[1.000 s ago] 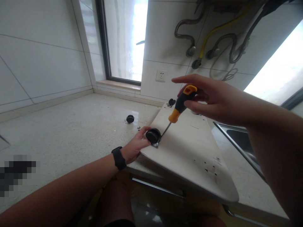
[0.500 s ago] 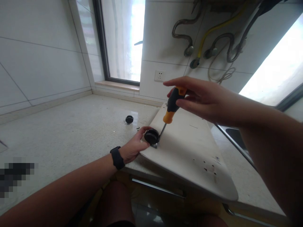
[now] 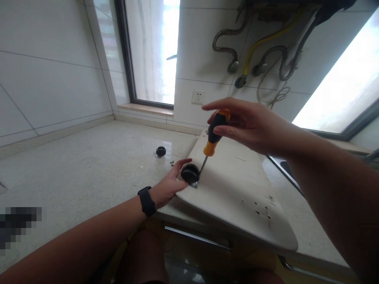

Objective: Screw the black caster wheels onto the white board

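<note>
My right hand (image 3: 237, 122) is wrapped round the black and orange handle of a screwdriver (image 3: 215, 136), its index finger stretched out past the handle. The shaft slants down to the metal plate of a black caster wheel (image 3: 190, 173); the tip is hidden beside the wheel. With thumb and fingers, my left hand (image 3: 170, 185) grips the caster at the near left corner of a white board (image 3: 233, 177). Several holes show in the board's right part. A second caster (image 3: 160, 151) stands apart on the counter, with a few small screws (image 3: 172, 162) near it.
The board lies on a speckled pale counter (image 3: 97, 165) and juts over its front edge, above drawer handles (image 3: 197, 237). A sink (image 3: 288, 169) lies to the right. Hoses, a yellow pipe (image 3: 251, 51) and a wall socket (image 3: 198, 97) are at the back.
The view has shifted slightly. Both hands keep their hold, and the screwdriver stays at the caster's plate with almost the same tilt.
</note>
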### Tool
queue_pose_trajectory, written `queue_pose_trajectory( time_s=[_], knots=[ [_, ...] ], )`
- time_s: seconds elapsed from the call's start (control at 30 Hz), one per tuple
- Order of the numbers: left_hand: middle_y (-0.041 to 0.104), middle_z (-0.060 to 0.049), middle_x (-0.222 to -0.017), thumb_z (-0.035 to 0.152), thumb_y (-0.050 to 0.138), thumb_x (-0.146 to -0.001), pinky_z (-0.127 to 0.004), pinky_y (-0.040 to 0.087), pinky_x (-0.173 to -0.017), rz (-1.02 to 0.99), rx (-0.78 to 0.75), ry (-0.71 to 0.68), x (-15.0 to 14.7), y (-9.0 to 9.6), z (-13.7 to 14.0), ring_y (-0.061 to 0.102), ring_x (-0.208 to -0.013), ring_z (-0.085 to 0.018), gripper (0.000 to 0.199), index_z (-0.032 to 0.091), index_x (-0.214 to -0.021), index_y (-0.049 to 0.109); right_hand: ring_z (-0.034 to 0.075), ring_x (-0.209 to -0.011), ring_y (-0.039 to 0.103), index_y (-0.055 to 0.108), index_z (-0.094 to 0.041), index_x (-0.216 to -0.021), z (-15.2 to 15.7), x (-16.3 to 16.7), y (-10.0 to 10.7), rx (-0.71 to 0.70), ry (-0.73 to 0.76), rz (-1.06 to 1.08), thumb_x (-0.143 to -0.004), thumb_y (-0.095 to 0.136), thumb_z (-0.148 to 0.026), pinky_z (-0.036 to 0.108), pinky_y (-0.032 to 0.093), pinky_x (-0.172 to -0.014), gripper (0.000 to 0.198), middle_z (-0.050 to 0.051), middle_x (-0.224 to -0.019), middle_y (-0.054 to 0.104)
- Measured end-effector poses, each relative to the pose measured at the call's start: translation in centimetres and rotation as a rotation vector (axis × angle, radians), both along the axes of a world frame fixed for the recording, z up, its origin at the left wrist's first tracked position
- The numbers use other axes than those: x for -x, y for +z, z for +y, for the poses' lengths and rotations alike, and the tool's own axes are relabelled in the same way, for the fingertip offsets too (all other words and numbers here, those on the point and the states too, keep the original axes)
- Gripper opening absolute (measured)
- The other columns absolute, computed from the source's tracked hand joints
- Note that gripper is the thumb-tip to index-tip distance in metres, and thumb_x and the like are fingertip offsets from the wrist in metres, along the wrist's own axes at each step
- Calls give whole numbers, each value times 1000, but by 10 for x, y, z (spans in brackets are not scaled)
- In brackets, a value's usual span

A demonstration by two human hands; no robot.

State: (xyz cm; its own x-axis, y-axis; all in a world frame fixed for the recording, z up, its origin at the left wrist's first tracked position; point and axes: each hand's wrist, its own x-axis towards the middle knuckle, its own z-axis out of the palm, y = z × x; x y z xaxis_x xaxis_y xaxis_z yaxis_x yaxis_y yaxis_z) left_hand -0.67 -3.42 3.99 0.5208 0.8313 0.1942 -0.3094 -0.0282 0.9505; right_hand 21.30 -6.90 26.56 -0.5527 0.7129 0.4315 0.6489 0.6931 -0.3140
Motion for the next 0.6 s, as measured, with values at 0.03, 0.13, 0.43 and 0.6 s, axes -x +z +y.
queue_pose_trajectory(
  time_s=[0.03, 0.13, 0.43, 0.6],
  knots=[
    [61, -9, -135, 18, 78, -76, -53, 34, -117, 8, -9, 3, 0, -2, 1, 56, -127, -32, 81, 28, -151, 50, 29, -97, 73, 70, -27, -136, 0, 3, -1, -55, -56, -19, -95, 69, -50, 50, 60, -89, 48, 9, -111, 76],
    [63, -7, -134, 16, 77, -78, -53, 34, -118, 39, -36, -3, -1, -9, 3, 57, -126, -31, 80, 30, -152, 50, 32, -91, 71, 78, -23, -117, -1, 10, -6, -212, -219, -90, -92, 69, -56, 55, 58, -88, 42, 11, -102, 75],
    [60, -10, -143, 22, 83, -80, -55, 34, -119, -24, 32, 2, -3, -6, -1, 54, -136, -35, 80, 28, -153, 50, 32, -124, 67, 52, -29, -153, -9, -6, -1, 8, 62, -27, -94, 63, -31, 50, 61, -100, 60, 11, -141, 66],
    [56, -12, -153, 24, 84, -79, -54, 37, -119, -190, 176, -12, -6, -9, -7, 51, -141, -37, 90, 28, -158, 41, 29, -100, 73, 71, -23, -130, -8, -1, -6, -154, -101, -58, -92, 72, -48, 51, 62, -93, 46, 11, -117, 74]
  ],
)
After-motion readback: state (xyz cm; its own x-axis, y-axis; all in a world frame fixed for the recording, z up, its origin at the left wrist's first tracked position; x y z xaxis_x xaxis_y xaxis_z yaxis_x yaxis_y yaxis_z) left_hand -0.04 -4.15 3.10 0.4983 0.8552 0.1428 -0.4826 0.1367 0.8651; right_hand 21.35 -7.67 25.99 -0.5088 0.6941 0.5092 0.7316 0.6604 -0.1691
